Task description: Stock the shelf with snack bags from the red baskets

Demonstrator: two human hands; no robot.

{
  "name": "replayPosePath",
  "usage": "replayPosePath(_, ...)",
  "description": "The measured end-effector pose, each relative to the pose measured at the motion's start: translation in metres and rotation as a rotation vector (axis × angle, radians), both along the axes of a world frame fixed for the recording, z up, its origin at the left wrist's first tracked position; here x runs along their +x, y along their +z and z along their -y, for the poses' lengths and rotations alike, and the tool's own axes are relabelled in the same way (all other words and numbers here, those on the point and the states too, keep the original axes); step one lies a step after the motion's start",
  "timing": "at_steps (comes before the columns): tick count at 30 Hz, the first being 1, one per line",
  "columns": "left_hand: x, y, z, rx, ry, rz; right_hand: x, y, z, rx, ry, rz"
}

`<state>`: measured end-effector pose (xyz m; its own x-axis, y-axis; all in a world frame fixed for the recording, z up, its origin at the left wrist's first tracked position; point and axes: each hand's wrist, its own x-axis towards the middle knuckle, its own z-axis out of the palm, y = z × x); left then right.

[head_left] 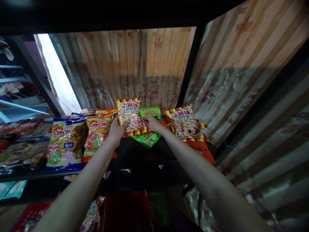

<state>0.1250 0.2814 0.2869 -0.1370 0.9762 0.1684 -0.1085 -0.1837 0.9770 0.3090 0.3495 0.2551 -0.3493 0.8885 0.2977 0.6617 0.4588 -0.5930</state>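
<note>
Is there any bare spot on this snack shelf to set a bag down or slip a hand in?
One bare patch: the dark shelf front, bordered by the orange bag, the green bag and the orange-red packs. Behind it, the left hand and right hand hold the striped bag. Around the blue bag, packs overlap tightly.

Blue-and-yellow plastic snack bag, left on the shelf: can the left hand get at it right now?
Probably yes, once freed. The left hand grips the yellow-and-red striped cracker bag with the right hand. The blue-and-yellow plastic snack bag lies uncovered at the shelf front, only the orange snack bag between.
</note>
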Motion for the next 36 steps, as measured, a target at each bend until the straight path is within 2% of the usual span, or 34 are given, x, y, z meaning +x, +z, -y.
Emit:
replayPosePath(2, 0.001, 0.003, -0.005, 0.039, 0.023, -0.041, 0.003, 0.005, 0.0, 0.019, 0.022, 0.074)
replayPosePath(7, 0.004, 0.004, -0.019, 0.115, 0.069, -0.206, 0.008, 0.01, 0.003, -0.036, 0.069, 0.44)
replayPosePath(11, 0.001, 0.008, -0.028, 0.194, 0.131, -0.314, 0.012, 0.013, 0.011, 0.004, 0.084, 0.589)
replayPosePath(16, 0.001, 0.004, -0.04, 0.234, 0.218, -0.385, 0.02, 0.009, 0.025, 0.049, 0.232, 0.589)
replayPosePath(22, 0.017, -0.01, -0.047, 0.094, 0.228, -0.247, 0.037, 0.0, 0.032, 0.087, 0.279, 0.472)
replayPosePath(25, 0.026, -0.016, -0.049, -0.001, 0.194, -0.127, 0.04, 0.012, 0.041, 0.033, 0.15, 0.527)
replayPosePath(29, 0.029, -0.023, -0.055, -0.05, 0.164, -0.074, 0.036, 0.036, 0.047, 0.127, -0.327, 0.464)
replayPosePath(31, 0.028, -0.025, -0.057, -0.058, 0.154, -0.061, 0.031, 0.042, 0.041, 0.131, -0.458, 0.349)
replayPosePath(34, 0.026, -0.024, -0.059, -0.042, 0.125, -0.039, 0.022, 0.041, 0.026, -0.004, -0.434, 0.116)
replayPosePath(36, 0.026, -0.021, -0.058, -0.018, 0.09, 0.005, 0.016, 0.036, 0.017, -0.127, -0.345, -0.076)
